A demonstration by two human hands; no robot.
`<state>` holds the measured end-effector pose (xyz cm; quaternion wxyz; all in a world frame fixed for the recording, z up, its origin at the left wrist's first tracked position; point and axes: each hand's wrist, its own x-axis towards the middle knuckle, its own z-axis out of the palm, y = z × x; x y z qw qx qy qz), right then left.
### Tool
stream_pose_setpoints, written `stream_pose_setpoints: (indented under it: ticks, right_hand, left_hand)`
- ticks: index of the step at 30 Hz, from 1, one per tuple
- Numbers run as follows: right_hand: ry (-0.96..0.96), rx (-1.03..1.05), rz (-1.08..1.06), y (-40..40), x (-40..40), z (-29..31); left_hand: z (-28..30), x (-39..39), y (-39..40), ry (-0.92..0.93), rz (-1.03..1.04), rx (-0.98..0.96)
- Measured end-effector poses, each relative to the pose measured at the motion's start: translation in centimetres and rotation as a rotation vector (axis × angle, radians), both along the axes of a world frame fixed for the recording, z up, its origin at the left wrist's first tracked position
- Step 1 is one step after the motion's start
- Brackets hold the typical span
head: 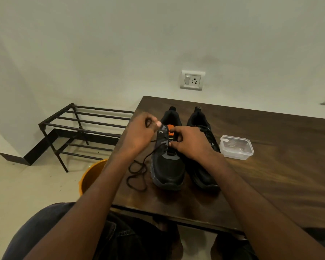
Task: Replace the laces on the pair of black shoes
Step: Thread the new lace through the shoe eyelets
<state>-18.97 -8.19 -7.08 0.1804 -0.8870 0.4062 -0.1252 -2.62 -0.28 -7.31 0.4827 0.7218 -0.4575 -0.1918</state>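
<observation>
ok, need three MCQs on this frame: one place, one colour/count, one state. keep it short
1. Where does the clear plastic lidded container sit?
A. on the brown wooden table, right of the pair of black shoes
B. on the metal rack
C. inside the orange bucket

2. How many black shoes stand on the table?
A. one
B. two
C. three

3. What is the left hand doing?
A. lying flat on the table
B. pinching the black shoelace
C. lifting the container

Key: 1 A, the container rests on the tabletop beside the right black shoe. 2 B, the left black shoe and the right one stand side by side. 3 B, its fingers hold the lace, which trails onto the table.
</observation>
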Motion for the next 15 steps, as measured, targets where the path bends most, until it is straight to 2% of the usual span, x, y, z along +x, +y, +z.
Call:
stream_pose_setpoints:
  ticks: [2, 5, 11, 15]
  right_hand:
    - [-0.007, -0.012, -0.009, 0.1, 0.0, -0.1]
    - [-0.014, -0.016, -0.014, 0.3, 0.1, -0.2]
    - [0.004, -0.035, -0.033, 0.3, 0.3, -0.4]
    - [-0.124, -0.269, -0.009, 1.7, 0.4, -1.1]
  left_hand:
    - [-2.1, -0.7, -0.3, -0.126, -0.074, 0.136]
    - [-3.0, -1.0, -0.6, -0.153, -0.051, 0.152]
    - [-2.3, -0.4, -0.6, 0.070, 0.008, 0.053]
    - [-2.1, 0.9, -0.4, -0.065, -0.014, 0.088]
